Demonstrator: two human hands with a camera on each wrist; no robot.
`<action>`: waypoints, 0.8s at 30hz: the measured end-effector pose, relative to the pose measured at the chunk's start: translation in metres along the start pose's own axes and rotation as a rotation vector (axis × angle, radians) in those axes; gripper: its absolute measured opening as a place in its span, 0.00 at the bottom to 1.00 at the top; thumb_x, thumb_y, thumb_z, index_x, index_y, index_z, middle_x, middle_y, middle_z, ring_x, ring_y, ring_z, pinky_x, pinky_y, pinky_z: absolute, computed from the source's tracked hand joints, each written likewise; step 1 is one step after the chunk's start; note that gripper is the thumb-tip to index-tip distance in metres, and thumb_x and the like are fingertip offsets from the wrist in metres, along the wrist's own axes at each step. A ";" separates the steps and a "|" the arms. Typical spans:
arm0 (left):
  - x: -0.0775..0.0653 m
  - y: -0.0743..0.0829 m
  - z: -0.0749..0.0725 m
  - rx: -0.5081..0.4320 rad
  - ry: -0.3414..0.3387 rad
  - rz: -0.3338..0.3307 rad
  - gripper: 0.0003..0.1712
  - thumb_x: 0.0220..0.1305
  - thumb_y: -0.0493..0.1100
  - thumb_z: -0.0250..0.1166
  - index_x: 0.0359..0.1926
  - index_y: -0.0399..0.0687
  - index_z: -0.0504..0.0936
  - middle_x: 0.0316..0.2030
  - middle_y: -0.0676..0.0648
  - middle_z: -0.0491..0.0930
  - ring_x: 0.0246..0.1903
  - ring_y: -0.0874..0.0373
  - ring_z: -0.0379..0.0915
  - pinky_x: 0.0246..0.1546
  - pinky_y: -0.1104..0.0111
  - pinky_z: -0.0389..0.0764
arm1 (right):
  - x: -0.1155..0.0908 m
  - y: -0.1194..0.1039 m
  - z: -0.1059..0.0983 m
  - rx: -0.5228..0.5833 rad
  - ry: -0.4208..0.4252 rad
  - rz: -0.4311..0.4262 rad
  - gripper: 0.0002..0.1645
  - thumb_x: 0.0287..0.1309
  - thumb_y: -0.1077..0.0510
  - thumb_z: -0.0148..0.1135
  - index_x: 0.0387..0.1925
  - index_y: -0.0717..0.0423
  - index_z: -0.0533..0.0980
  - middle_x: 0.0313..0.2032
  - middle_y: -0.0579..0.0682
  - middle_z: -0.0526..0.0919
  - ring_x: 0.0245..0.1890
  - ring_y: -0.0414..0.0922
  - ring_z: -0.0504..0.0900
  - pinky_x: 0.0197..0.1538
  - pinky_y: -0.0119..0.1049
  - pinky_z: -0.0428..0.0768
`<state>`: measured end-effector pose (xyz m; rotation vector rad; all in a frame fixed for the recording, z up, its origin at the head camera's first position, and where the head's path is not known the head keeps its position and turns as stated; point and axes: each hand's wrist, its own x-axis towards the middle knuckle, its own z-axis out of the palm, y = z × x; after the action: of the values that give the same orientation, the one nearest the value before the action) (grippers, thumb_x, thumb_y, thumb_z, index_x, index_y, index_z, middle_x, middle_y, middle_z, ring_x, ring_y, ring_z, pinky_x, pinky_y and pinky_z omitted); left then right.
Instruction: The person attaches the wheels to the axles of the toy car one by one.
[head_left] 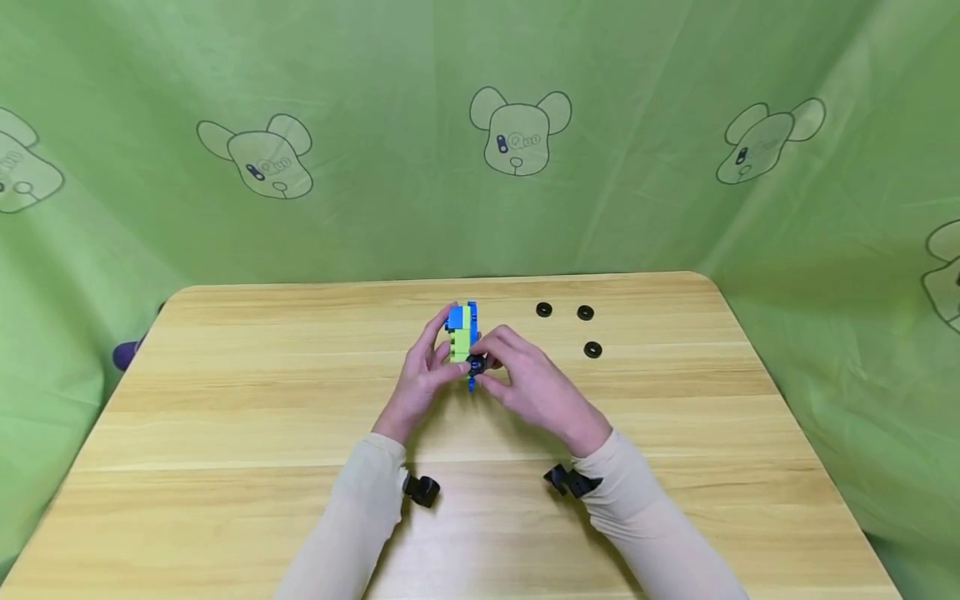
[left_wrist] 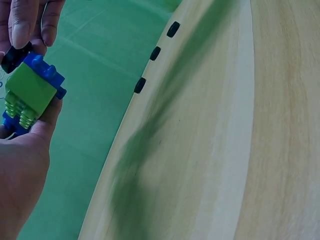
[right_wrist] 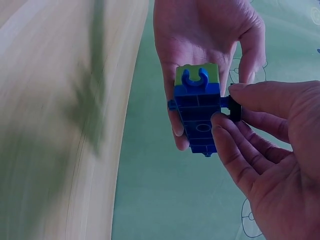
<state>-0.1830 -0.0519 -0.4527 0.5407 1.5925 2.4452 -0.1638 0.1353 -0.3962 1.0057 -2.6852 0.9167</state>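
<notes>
My left hand [head_left: 418, 385] grips a toy vehicle of blue and lime-green building blocks [head_left: 461, 340] above the table. In the right wrist view the blue chassis [right_wrist: 197, 117] faces the camera, with a blue hook at one end and short axle pegs on its sides. My right hand [head_left: 542, 390] pinches a black toy wheel [right_wrist: 235, 106] between thumb and fingers, right at the end of one peg. The peg on the opposite side [right_wrist: 172, 105] is bare. From the left wrist view, green studs [left_wrist: 19, 109] show on the block, with the wheel [left_wrist: 16, 57] at its upper edge.
Three more black wheels [head_left: 543, 309] [head_left: 585, 312] [head_left: 592, 350] lie flat on the wooden table [head_left: 225, 417], beyond my right hand towards the far edge. A green curtain [head_left: 420, 208] with mouse-like drawings hangs around the table's back and sides.
</notes>
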 end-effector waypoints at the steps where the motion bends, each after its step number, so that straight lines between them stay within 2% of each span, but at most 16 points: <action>1: 0.000 0.000 0.000 -0.003 0.004 -0.003 0.50 0.57 0.25 0.59 0.77 0.50 0.50 0.76 0.47 0.46 0.63 0.43 0.66 0.58 0.60 0.75 | 0.000 0.000 0.000 0.000 0.001 0.002 0.21 0.55 0.65 0.71 0.51 0.61 0.77 0.46 0.48 0.76 0.43 0.42 0.79 0.50 0.33 0.81; 6: 0.001 -0.001 0.000 -0.011 0.003 0.001 0.51 0.56 0.23 0.59 0.77 0.49 0.49 0.76 0.45 0.45 0.64 0.39 0.64 0.57 0.60 0.76 | -0.001 0.001 0.001 0.035 0.009 0.015 0.21 0.56 0.64 0.71 0.51 0.60 0.77 0.46 0.47 0.76 0.44 0.42 0.79 0.51 0.33 0.80; 12: 0.002 -0.001 0.001 0.000 0.006 0.022 0.51 0.55 0.23 0.59 0.77 0.47 0.49 0.76 0.46 0.45 0.63 0.37 0.63 0.55 0.63 0.77 | -0.002 0.004 0.003 0.131 0.033 0.074 0.13 0.66 0.62 0.60 0.52 0.57 0.78 0.47 0.46 0.77 0.45 0.42 0.78 0.50 0.38 0.80; 15: 0.002 -0.001 0.002 -0.012 0.003 0.026 0.51 0.55 0.22 0.58 0.77 0.46 0.49 0.75 0.43 0.47 0.64 0.36 0.62 0.56 0.64 0.77 | -0.002 0.006 0.003 0.173 0.052 0.110 0.13 0.67 0.63 0.59 0.52 0.58 0.78 0.47 0.46 0.77 0.43 0.42 0.78 0.48 0.40 0.81; 18: 0.002 0.000 0.002 -0.022 0.003 0.024 0.51 0.54 0.22 0.58 0.77 0.46 0.49 0.74 0.40 0.49 0.64 0.36 0.61 0.57 0.64 0.76 | -0.001 0.006 0.005 0.205 0.057 0.166 0.14 0.66 0.62 0.61 0.52 0.59 0.77 0.46 0.46 0.77 0.43 0.42 0.78 0.48 0.38 0.81; 24: 0.001 0.000 0.002 -0.005 0.011 0.033 0.52 0.52 0.22 0.58 0.77 0.46 0.49 0.75 0.43 0.48 0.66 0.36 0.59 0.55 0.64 0.77 | 0.001 0.003 0.006 0.367 0.034 0.315 0.21 0.64 0.63 0.63 0.56 0.66 0.72 0.42 0.50 0.78 0.42 0.44 0.79 0.48 0.35 0.81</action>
<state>-0.1828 -0.0502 -0.4514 0.5584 1.5940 2.4794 -0.1656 0.1328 -0.4021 0.6130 -2.7528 1.5134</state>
